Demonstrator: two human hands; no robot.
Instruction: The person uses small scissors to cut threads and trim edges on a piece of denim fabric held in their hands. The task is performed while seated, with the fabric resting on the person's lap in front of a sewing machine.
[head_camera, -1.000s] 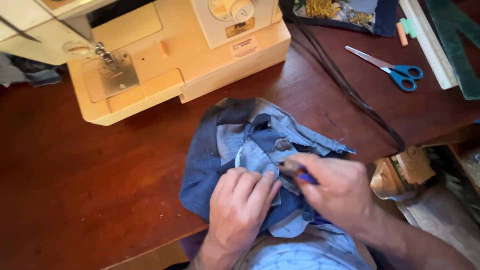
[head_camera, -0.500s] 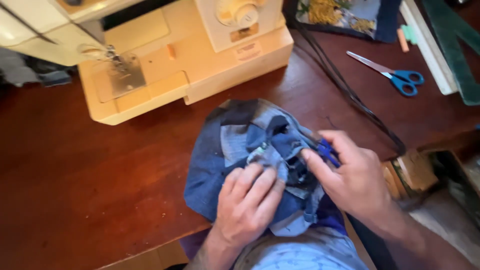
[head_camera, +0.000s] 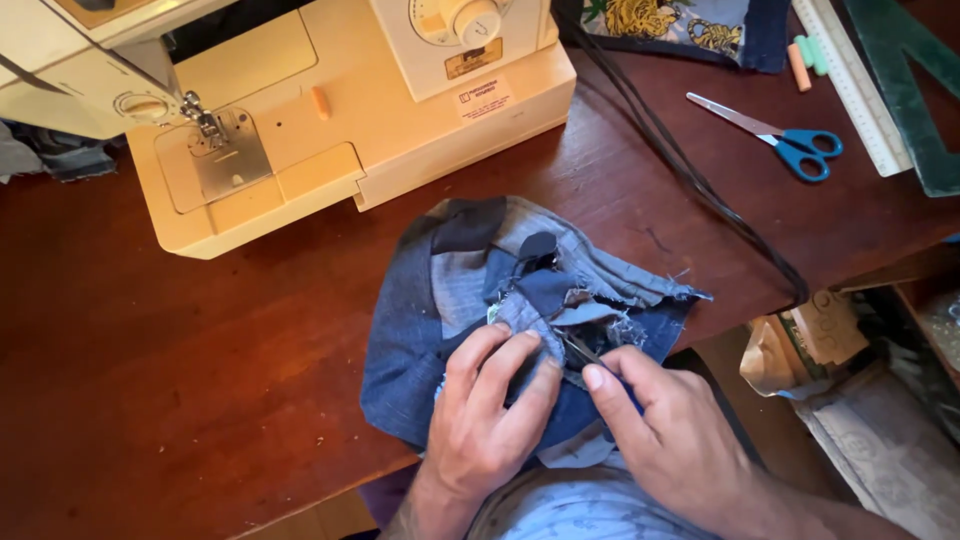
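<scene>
Dark reddish wood makes up the table (head_camera: 150, 400), with a cream sewing machine (head_camera: 330, 110) at its far side and blue-handled scissors (head_camera: 790, 140) off to the right. Patchwork denim (head_camera: 450, 290) lies at the near edge. The left hand (head_camera: 490, 410) presses flat on it, fingers spread, gripping nothing. The right hand (head_camera: 670, 430) pinches a small dark tool (head_camera: 580, 350) between thumb and forefinger; half a second ago it lay higher, over the frayed patch, and has since drawn back toward the body, uncovering the ragged edge.
</scene>
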